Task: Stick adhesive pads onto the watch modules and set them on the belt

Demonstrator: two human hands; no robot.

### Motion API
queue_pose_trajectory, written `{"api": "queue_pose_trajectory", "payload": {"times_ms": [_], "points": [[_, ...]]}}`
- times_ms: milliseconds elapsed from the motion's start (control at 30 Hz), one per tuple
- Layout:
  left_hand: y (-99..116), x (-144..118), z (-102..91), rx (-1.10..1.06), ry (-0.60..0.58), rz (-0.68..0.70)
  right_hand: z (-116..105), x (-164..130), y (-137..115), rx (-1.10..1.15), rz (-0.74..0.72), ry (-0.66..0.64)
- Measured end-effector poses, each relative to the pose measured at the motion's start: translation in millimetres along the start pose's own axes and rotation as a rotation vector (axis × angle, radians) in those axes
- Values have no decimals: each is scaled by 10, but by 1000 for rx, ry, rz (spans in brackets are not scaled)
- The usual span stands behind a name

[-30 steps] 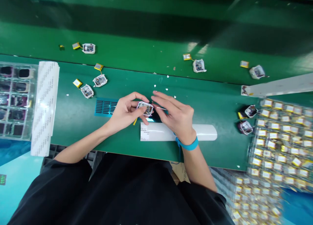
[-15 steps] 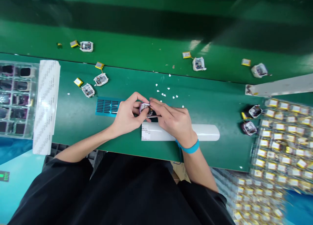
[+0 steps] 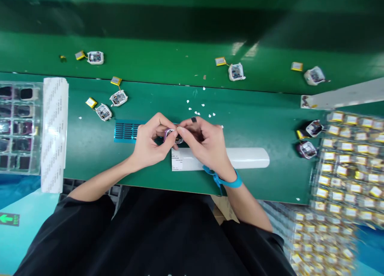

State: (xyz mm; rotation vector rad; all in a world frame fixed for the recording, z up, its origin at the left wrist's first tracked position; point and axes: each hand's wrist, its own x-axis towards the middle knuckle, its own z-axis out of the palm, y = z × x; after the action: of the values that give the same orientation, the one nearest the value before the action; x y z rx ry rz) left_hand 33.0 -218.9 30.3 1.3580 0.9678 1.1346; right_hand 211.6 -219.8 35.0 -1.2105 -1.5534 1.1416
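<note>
Over the bench, my left hand (image 3: 150, 142) is closed round a small purple watch case (image 3: 179, 140), its open side with electronics facing up. The thumb and fingertips of my right hand (image 3: 208, 142) pinch at the case's right edge, partly hiding it. A small dark piece (image 3: 194, 119) shows at the right fingers; its kind is unclear. Below the hands lies a glossy white strip (image 3: 247, 158) with a printed left end. A blue slotted sheet (image 3: 127, 131) is beside my left hand. Small white stickers (image 3: 197, 113) are scattered beyond my hands.
White watch cases (image 3: 119, 97) with yellow batteries (image 3: 91, 102) lie at left and along the back. Two dark cases (image 3: 307, 149) sit at right by trays of battery parts (image 3: 330, 156). A clear tray (image 3: 38, 128) and printed paper strip (image 3: 54, 136) stand left.
My right hand has turned so its thumb and fingers pinch at the case. A thin metal tool seen under that hand earlier no longer shows clearly. The view has shifted slightly.
</note>
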Motion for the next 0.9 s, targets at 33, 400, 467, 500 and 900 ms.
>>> {"api": "queue_pose_trajectory", "payload": {"times_ms": [33, 400, 467, 500, 900], "points": [[-7, -1, -1, 3, -14, 13, 3, 19, 2, 79, 46, -11], [276, -44, 11, 118, -163, 58, -212, 5, -193, 195, -23, 78], [329, -206, -48, 231, -226, 159, -312, -112, -235, 76, -132, 139], [328, -303, -74, 291, -253, 219, -357, -188, -241, -11, -179, 168], [-16, -901, 9, 731, -354, 325, -214, -914, 57, -185, 161, 221]]}}
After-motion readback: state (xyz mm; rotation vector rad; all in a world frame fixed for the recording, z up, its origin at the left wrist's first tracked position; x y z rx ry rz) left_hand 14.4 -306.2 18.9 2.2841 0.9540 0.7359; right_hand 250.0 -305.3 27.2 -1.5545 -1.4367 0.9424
